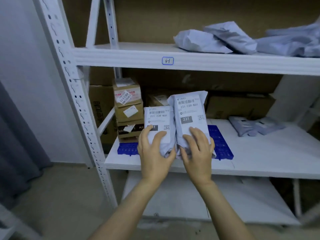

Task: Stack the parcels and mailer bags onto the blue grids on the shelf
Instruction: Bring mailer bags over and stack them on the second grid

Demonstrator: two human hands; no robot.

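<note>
The left hand (pixel 154 153) grips the lower end of a pale grey plastic mailer bag with a white shipping label (pixel 158 122). Its fingers are curled over the label's bottom edge and its thumb wraps the bag's right side. The right hand (pixel 197 153) holds a second, taller grey plastic mailer bag (pixel 189 110) the same way, fingers spread across its front and the little finger hooked round its right edge.

Each bag rises from its hand toward 12 o'clock, with its long axis running from near to far and its label facing the camera. The two bags touch side by side. Both labels carry a barcode, the printed code 231-239-K01 and a dark block reading 231, which is half covered on the left bag.

The bags sit over a blue plastic grid (pixel 220 142) on the white metal shelf's (pixel 259 153) middle board. Blue shows at 9 and 3 o'clock of the hands. Whether the bags' lower ends rest on the grid is hard to tell, as the hands hide them.

A stack of brown cardboard boxes (pixel 128 108) stands at 10 o'clock.
</note>
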